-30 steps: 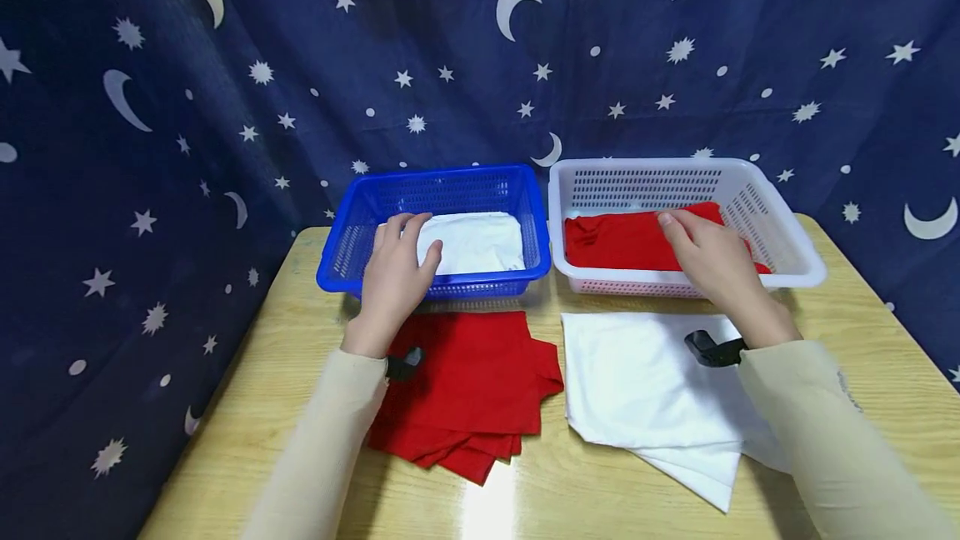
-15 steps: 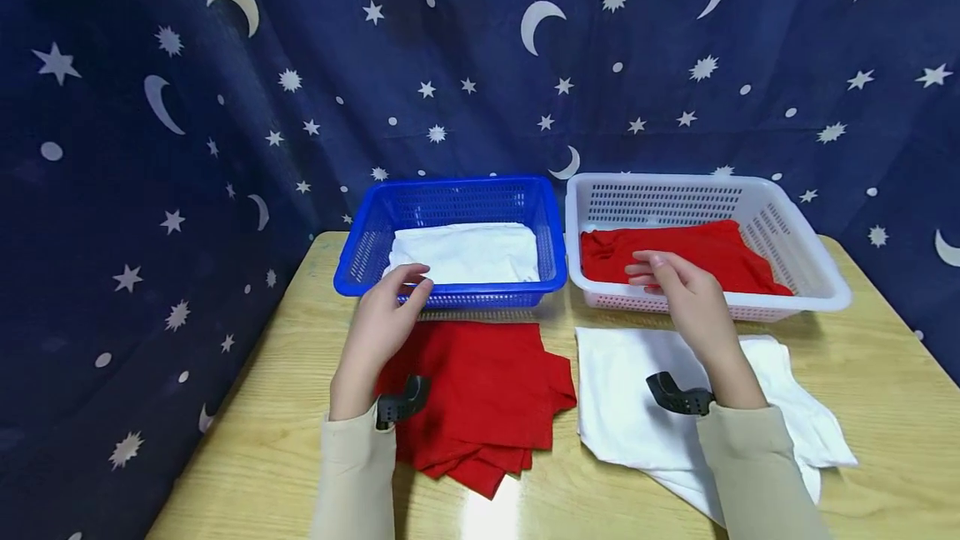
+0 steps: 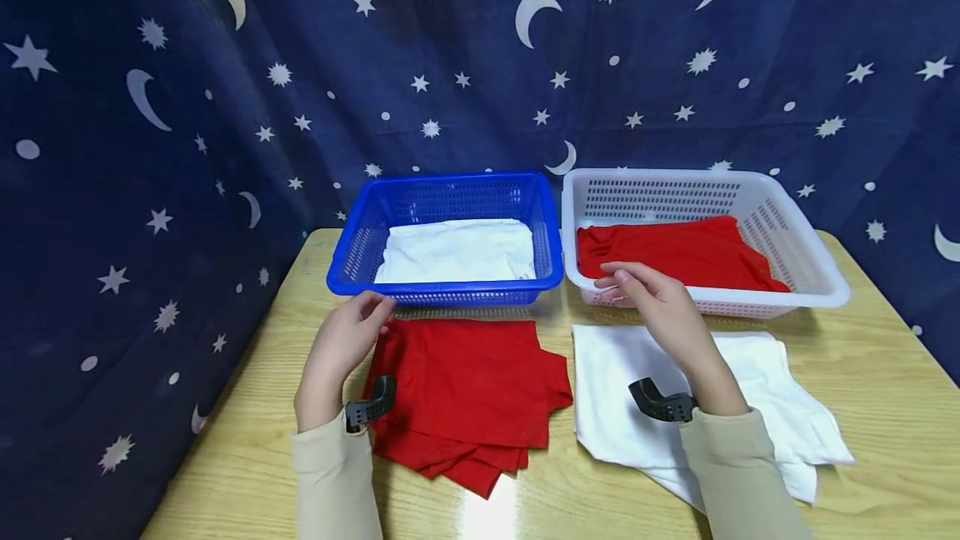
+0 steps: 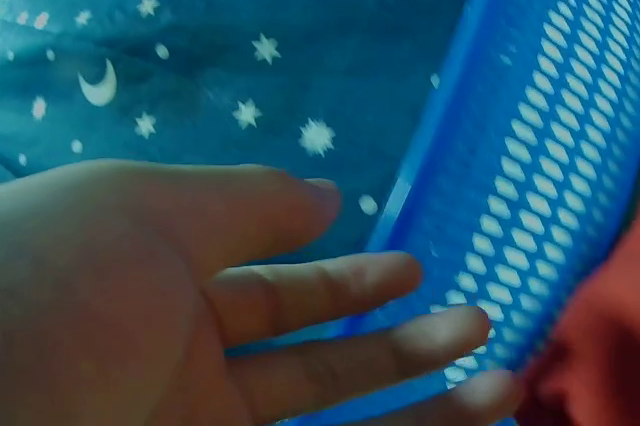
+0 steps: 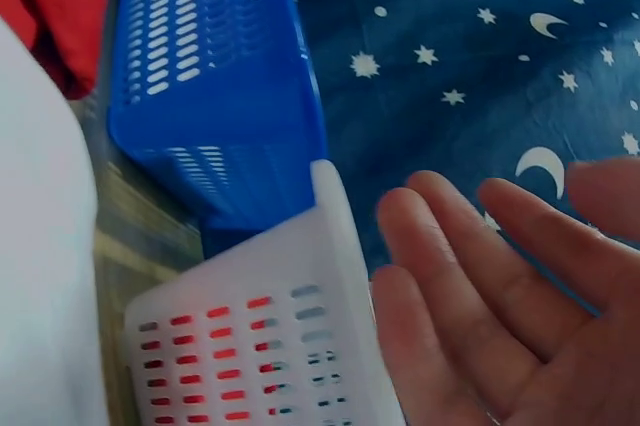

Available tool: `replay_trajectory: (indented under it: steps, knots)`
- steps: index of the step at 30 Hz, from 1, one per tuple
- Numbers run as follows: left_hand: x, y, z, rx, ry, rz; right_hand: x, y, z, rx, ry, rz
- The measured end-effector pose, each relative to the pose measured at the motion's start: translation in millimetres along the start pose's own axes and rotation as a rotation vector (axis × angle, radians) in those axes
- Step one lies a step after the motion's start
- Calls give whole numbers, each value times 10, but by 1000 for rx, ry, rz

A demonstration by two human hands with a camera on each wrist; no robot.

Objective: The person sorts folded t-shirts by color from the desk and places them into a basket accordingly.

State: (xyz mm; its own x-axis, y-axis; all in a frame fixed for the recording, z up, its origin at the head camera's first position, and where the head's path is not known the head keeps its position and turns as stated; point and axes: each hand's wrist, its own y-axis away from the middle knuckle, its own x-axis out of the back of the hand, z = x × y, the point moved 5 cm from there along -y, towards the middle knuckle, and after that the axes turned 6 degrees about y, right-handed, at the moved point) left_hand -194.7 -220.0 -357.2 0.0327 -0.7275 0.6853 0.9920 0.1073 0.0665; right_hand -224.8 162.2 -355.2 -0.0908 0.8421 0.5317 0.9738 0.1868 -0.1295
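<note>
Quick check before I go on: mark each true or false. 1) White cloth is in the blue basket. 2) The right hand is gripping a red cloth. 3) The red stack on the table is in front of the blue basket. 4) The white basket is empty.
1) True: white cloth lies in the blue basket.
2) False: the right hand is open and holds nothing, by the white basket's front rim.
3) True: the red stack lies just in front of it, by the open left hand.
4) False: it holds red cloth.
</note>
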Motion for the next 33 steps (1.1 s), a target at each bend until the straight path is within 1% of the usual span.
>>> replay_trajectory:
  steps: [3,7,9,11,14,16,18,21,23,25,27,29,31,33]
  knots:
    - [11,-16,-117,44,-40,-44,-111,-30,10,26,8,-79]
    - [12,-49,-228,88,-80,-82,-318,-43,38,17,58,-274]
    - [-1,-75,-257,92,-84,-93,-424,-32,54,9,108,-367]
    - [-16,-96,-272,90,-89,-97,-515,-18,74,9,136,-439]
    - [-56,-121,-303,89,-80,-113,-626,26,112,-27,160,-521]
    - [-90,-128,-325,100,-76,-136,-689,63,140,-83,173,-565]
    - [-128,-133,-347,114,-81,-160,-751,102,160,-143,204,-596]
    - [-178,-133,-373,143,-99,-187,-837,144,162,-189,241,-609]
    - [-200,-132,-384,155,-107,-193,-897,164,157,-183,246,-610]
    - [-217,-131,-392,164,-105,-198,-958,171,152,-157,241,-603]
    - [-234,-131,-394,168,-101,-204,-1021,170,154,-135,210,-597]
    - [-252,-131,-397,171,-97,-210,-1090,161,163,-119,155,-602]
    - [-270,-125,-398,179,-98,-221,-1159,154,173,-120,51,-621]
    - [-289,-119,-401,180,-102,-235,-1228,155,183,-121,-66,-659]
